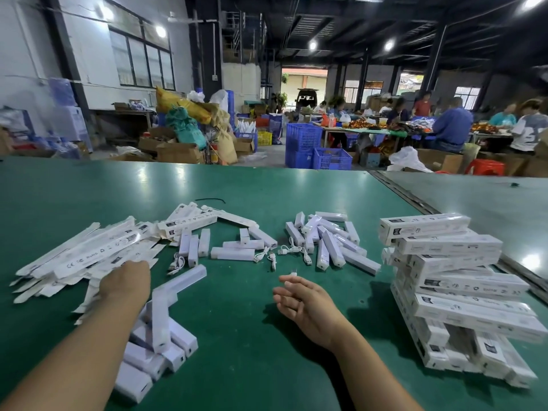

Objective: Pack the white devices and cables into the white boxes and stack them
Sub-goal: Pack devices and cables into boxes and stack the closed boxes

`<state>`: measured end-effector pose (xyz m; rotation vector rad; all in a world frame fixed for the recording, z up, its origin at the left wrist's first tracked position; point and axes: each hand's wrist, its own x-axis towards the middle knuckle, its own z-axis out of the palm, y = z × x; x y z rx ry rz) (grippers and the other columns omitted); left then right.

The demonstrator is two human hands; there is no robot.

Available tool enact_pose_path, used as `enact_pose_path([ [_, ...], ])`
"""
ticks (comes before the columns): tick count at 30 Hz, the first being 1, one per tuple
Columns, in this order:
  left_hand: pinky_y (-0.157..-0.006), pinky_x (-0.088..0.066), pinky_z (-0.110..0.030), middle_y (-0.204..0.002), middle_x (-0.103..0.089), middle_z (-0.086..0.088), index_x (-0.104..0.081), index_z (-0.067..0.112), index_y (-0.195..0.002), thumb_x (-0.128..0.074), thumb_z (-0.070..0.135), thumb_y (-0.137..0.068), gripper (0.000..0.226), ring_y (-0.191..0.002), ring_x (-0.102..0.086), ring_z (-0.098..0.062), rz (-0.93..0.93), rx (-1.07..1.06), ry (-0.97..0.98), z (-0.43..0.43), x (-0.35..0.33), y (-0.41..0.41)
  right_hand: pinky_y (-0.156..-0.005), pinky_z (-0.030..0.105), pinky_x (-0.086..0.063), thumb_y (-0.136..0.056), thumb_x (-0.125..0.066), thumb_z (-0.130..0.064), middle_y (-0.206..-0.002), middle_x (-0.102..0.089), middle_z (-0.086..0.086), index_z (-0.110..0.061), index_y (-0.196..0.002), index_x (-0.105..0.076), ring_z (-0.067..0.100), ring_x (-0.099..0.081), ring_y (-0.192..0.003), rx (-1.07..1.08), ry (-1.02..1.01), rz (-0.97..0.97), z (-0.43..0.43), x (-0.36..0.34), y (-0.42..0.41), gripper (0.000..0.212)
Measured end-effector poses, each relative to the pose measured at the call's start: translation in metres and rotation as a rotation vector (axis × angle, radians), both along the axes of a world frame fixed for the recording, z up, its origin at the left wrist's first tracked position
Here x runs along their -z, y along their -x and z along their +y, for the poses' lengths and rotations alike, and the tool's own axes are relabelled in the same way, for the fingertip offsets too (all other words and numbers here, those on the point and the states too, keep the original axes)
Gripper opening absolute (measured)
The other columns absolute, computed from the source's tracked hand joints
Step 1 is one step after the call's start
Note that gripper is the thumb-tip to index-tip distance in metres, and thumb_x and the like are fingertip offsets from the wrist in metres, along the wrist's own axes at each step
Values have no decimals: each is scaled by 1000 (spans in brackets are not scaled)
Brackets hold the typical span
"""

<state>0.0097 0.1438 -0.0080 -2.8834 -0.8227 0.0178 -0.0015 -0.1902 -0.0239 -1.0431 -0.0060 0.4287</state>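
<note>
**Packing is about half way: one stack is standing, many devices are lying loose**

On the right side of the green bench (237, 336), a tall and somewhat crooked stack of closed white printed cardboard boxes (456, 280) is standing, so in my judgement a good part of the work is done. Much is remaining. White bar-shaped plastic devices are lying unpacked in three places: a heap in the middle (329, 244), a small group beside it (237, 249) and a pile near the left forearm (161, 339). A few short white USB cables (292, 250) are lying loose between the two groups at the middle. At the left, a spread of flat, not yet folded white cartons (89, 256) is waiting to be used.

The left hand (127, 281) is reaching onto the edge of the flat cartons. Its fingers are hidden, so I cannot tell its grip. The right hand (302, 298) is hovering above the bench, its fingers loose and a little bent. A small white piece (292, 272) is showing just at the fingertips, and I cannot tell if the hand is pinching it.
</note>
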Motion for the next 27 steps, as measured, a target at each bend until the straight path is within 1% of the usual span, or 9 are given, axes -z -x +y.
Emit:
enact_pose_path([
  [4, -71, -44, -28, -115, -63, -3, -59, 19, -115, -47, 10, -94, 26, -103, -63, -21, -20, 61, -119, -4, -11, 1, -65, 27, -58, -96, -55, -2, -84, -68, 17, -1, -109, -61, 21, -69, -67, -6, -9, 3, -1, 1, 1, 14],
  [9, -68, -41, -27, -108, -65, 1, -59, 22, -110, -50, 12, -95, 20, -94, -62, -18, -83, 91, -188, -14, -19, 1, -67, 27, -59, -96, -55, -2, -83, -69, 17, -1, -110, -60, 21, -68, -67, -23, -14, -7, -3, 2, 1, 15],
  [13, -62, -39, -27, -89, -63, 2, -58, 18, -116, -48, 8, -95, 25, -63, -49, -12, -157, 106, -243, -31, -33, -7, -67, 27, -59, -95, -55, 0, -82, -69, 17, -1, -106, -61, 21, -69, -65, -35, -17, -10, -2, 1, 0, 13],
  [17, -64, -43, -32, -104, -69, -6, -45, 9, -130, -44, 3, -95, 35, -76, -61, -24, -335, 171, -148, -62, -52, -24, -67, 28, -59, -94, -56, 0, -83, -69, 17, -1, -106, -61, 21, -69, -66, -42, -13, -15, -3, 1, 1, 13],
  [20, -60, -40, -33, -107, -65, -9, -41, 15, -130, -48, 5, -93, 39, -78, -63, -30, -446, 269, -90, -89, -66, -35, -66, 28, -58, -93, -57, 0, -86, -69, 18, -1, -109, -61, 22, -69, -68, -55, -13, -37, -3, 1, 1, 16],
  [23, -59, -40, -31, -98, -67, -7, -51, 18, -107, -52, 18, -96, 10, -72, -57, -26, -551, 301, 176, -116, -68, -37, -66, 28, -57, -93, -58, -3, -87, -69, 16, -1, -112, -61, 22, -68, -68, -60, 5, -49, -3, 1, 1, 19],
  [24, -57, -39, -29, -91, -67, -4, -53, 18, -96, -54, 30, -98, 12, -68, -57, -23, -585, 296, 338, -126, -66, -36, -66, 28, -56, -93, -58, -5, -88, -70, 15, -2, -113, -61, 22, -68, -68, -62, 15, -56, -2, 0, 2, 20],
  [26, -53, -38, -26, -75, -65, 3, -58, 20, -80, -60, 59, -89, 40, -62, -57, -17, -581, 312, 697, -148, -59, -26, -64, 27, -55, -90, -62, -13, -90, -70, 13, -4, -115, -63, 21, -67, -67, -75, 32, -76, 0, -1, 3, 26],
  [27, -52, -37, -26, -69, -64, 5, -62, 20, -76, -64, 66, -82, 47, -60, -56, -15, -568, 335, 842, -159, -55, -19, -64, 27, -55, -86, -65, -19, -90, -70, 12, -5, -115, -63, 21, -67, -67, -83, 38, -89, 1, -2, 4, 32],
])
